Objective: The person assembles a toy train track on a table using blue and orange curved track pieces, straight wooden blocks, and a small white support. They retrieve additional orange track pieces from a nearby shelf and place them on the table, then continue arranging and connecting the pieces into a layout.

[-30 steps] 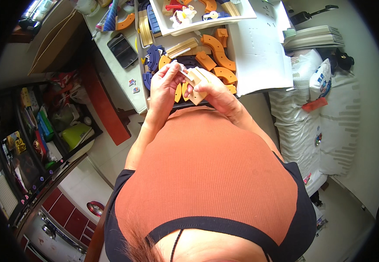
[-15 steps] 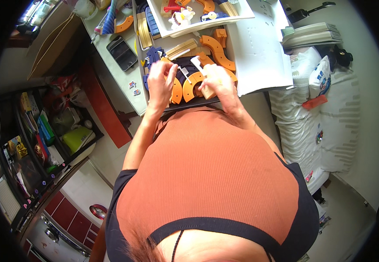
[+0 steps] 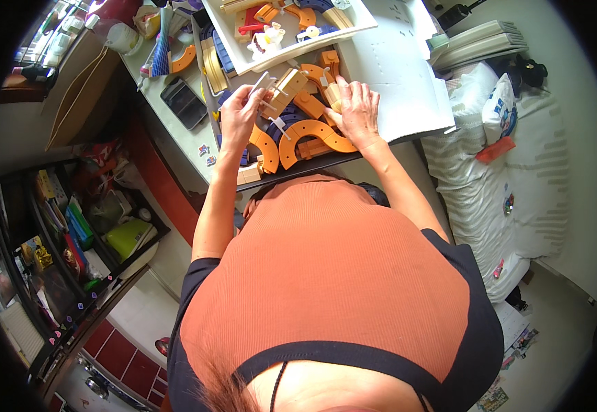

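At upper centre, the left hand (image 3: 240,113) pinches what looks like a thin white stick (image 3: 258,82); the right hand (image 3: 358,110) lies released on orange curved pieces (image 3: 309,134) on the counter (image 3: 175,130).

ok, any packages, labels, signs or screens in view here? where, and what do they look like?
Phone: flat on the desk, left of the left hand; dark rectangle, screen off.
White bag: on the bed, right of the desk; blue print.
Open booklet: on the desk beside the right hand; white pages.
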A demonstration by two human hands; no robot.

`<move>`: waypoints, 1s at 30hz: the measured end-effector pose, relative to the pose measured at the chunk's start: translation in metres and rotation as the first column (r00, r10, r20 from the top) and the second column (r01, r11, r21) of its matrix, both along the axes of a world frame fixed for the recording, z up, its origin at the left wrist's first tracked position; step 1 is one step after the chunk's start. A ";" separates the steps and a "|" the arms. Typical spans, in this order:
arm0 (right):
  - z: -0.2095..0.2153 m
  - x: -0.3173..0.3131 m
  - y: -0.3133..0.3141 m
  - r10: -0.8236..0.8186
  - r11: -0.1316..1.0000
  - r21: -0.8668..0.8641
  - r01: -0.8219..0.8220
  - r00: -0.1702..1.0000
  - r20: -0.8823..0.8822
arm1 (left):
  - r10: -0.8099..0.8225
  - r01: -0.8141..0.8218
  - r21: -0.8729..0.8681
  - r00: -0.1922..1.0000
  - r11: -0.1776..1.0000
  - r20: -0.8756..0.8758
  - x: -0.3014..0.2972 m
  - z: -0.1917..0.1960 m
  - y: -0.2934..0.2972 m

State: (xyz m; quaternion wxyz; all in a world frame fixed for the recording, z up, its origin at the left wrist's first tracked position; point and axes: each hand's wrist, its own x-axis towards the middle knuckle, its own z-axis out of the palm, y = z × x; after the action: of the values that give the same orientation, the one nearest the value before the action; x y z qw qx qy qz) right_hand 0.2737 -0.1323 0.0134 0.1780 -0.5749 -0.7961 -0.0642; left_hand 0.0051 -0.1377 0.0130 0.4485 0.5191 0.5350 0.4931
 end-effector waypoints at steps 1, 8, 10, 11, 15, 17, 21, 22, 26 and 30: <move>0.003 -0.001 -0.001 0.005 0.999 0.032 -0.005 1.000 -0.020 | -0.025 0.026 -0.004 0.987 1.000 0.158 0.001 0.002 -0.003; 0.040 -0.024 -0.016 -0.015 0.926 -0.251 -0.283 0.635 -0.773 | 0.019 0.102 -0.155 0.776 0.983 0.630 0.025 0.018 -0.038; 0.047 -0.037 -0.018 -0.296 0.778 -0.309 -0.547 0.116 -0.948 | 0.005 0.162 -0.172 0.713 0.972 0.701 0.033 0.026 -0.052; 0.051 -0.040 -0.019 -0.468 0.648 -0.317 -0.693 -0.034 -0.883 | -0.009 0.181 -0.155 0.678 0.971 0.735 0.037 0.029 -0.060; 0.056 -0.055 -0.029 -0.561 0.596 -0.403 -0.695 -0.001 -0.828 | -0.103 0.239 -0.150 0.793 0.959 0.601 0.040 0.039 -0.083; 0.053 -0.067 -0.040 -0.575 0.596 -0.397 -0.698 -0.026 -0.818 | -0.032 0.208 -0.243 0.818 0.948 0.574 0.042 0.038 -0.090; 0.050 -0.073 -0.058 -0.658 0.523 -0.390 -0.758 -0.068 -0.750 | 0.019 0.184 -0.279 0.804 0.943 0.595 0.046 0.029 -0.099; 0.049 -0.072 -0.060 -0.657 0.500 -0.345 -0.795 -0.089 -0.748 | 0.021 0.177 -0.276 0.808 0.945 0.589 0.047 0.026 -0.101; 0.046 -0.080 -0.065 -0.572 0.654 -0.437 -0.618 -0.025 -0.820 | 0.120 0.117 -0.301 0.738 0.946 0.664 0.052 0.025 -0.110; 0.048 -0.080 -0.068 -0.463 0.712 -0.429 -0.556 0.088 -0.882 | 0.077 0.097 -0.243 0.782 0.965 0.619 0.054 0.033 -0.121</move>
State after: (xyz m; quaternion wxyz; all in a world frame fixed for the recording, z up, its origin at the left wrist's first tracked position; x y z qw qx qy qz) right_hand 0.1939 -0.2006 0.0617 0.4345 -0.4455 -0.4296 0.6544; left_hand 0.0592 -0.2588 0.0460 0.6669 0.2661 0.4140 0.5594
